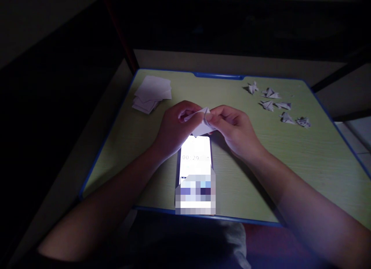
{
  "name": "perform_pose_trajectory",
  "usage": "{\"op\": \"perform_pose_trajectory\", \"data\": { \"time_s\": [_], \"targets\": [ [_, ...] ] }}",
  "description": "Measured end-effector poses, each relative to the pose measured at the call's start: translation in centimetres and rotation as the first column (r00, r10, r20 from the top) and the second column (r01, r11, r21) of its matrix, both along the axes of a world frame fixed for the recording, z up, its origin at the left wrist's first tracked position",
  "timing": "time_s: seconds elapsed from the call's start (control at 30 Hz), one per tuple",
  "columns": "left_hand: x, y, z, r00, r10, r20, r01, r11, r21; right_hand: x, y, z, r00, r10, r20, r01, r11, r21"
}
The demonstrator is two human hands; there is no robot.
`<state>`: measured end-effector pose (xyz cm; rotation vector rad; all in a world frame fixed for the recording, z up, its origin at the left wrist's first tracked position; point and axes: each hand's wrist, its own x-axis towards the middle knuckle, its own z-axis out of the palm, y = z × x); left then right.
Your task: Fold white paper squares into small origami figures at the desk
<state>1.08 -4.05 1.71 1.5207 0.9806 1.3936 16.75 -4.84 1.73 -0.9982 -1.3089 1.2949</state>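
A small piece of white paper [202,121], partly folded, is held between both hands above the middle of a green desk [290,160]. My left hand [174,126] pinches its left side with curled fingers. My right hand [233,129] pinches its right side, thumb and fingers pressed together. Just below the hands a lit phone [195,160] lies flat on the desk, showing a timer.
A stack of white paper sheets [151,93] lies at the desk's back left. Several folded paper figures [275,104] are scattered at the back right. The desk has a blue rim [218,75]. The surroundings are dark.
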Motion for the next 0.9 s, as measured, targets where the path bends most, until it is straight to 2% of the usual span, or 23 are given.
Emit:
{"op": "perform_pose_trajectory", "data": {
  "time_s": [0.4, 0.6, 0.9],
  "targets": [
    [-0.26, 0.17, -0.55, 0.998, -0.055, -0.014, 0.053, 0.993, -0.109, -0.1, -0.35, 0.7, 0.998, 0.02, 0.067, -0.02, 1.0, 0.0],
    [-0.05, 0.04, -0.1, 0.997, -0.08, 0.004, 0.08, 0.995, -0.064, -0.05, -0.41, 0.43, 0.993, -0.004, 0.117, -0.003, 0.998, 0.058],
    [-0.05, -0.14, 0.12, 1.0, -0.013, 0.02, 0.015, 0.994, -0.11, -0.02, -0.77, 0.73, 0.98, 0.081, 0.183, -0.093, 0.994, 0.061]
  ]
}}
